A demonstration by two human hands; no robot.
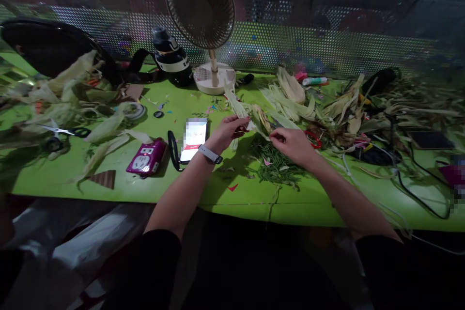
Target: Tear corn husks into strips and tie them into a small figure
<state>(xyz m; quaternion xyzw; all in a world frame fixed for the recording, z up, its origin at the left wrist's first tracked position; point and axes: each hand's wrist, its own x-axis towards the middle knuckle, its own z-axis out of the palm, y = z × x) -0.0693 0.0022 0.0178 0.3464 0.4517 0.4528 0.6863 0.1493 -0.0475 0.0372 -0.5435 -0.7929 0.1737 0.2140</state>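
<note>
My left hand point(229, 131), with a watch point(209, 154) on its wrist, is closed around a bundle of pale corn husk strips point(238, 106) that fans out above the fingers. To its right, my right hand point(290, 144) pinches at a strip of husk point(262, 131) that runs between the two hands; the exact spot under the fingertips is too small to make out. Below the right hand lies a heap of thin green shreds point(279, 167). Several dry corn husks point(290, 87) are spread just beyond it.
A fan point(214, 80) and a black bottle point(173, 58) stand at the back. Left of my hands are a lit phone point(195, 138), a purple power socket box point(147, 157), scissors point(65, 131) and more husks point(54, 101). Cables point(401, 179) and a dark husk pile point(421, 106) lie right.
</note>
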